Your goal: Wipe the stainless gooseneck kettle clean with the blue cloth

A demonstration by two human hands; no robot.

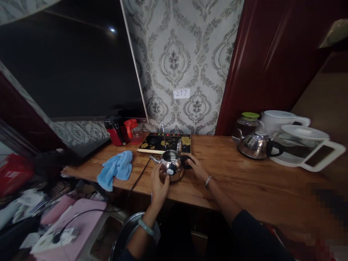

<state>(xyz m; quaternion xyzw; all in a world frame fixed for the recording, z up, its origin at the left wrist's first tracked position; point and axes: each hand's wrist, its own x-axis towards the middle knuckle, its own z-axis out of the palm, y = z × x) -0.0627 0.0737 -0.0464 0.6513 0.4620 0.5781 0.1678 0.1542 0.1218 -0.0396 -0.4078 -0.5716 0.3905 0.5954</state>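
A small shiny steel kettle (171,168) with its lid tipped up stands at the front of the wooden table, spout to the left. Around its black handle curl the fingers of my right hand (198,167). My left hand (160,186) is cupped against the kettle's left side below the spout, thumb and fingers bent. Just behind is a black electric tea stove (156,142) with gold flowers and a thin upright metal water tube (163,134). A dark cord (140,175) runs from near the stove over the table's front edge.
A blue cloth (116,168), a red-and-black flask (115,132) and a red-lidded jug (133,132) are on the left. At right stand a second steel kettle (252,145), a white-lidded glass jug (299,146) and other jugs. Below the table sits a metal bucket (119,235).
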